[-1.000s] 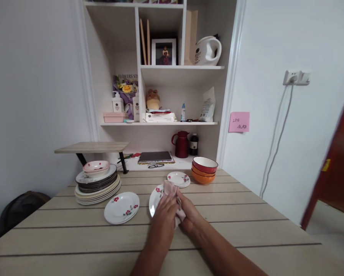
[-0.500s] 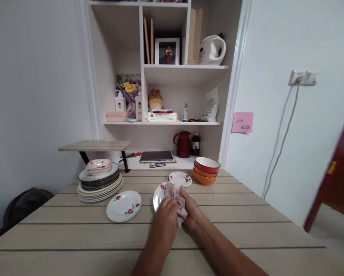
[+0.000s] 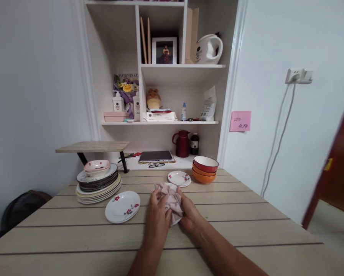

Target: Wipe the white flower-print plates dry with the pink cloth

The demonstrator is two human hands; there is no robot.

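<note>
Leftward over the plate (image 3: 176, 221), the left hand (image 3: 157, 211) has slid the crumpled cloth (image 3: 172, 201) it clutches, while the right hand (image 3: 191, 214) grips the plate's edge over the worktop (image 3: 232, 230). Wiping looks unfinished; beyond, flowered plates (image 3: 122, 207) and bowls (image 3: 204, 168) sit stacked, whether wiped I can't tell.

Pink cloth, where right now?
In the head view, just below centre: the pink cloth is bunched on the held plate, under the left grip, with the right grip at the plate's right edge.
</note>
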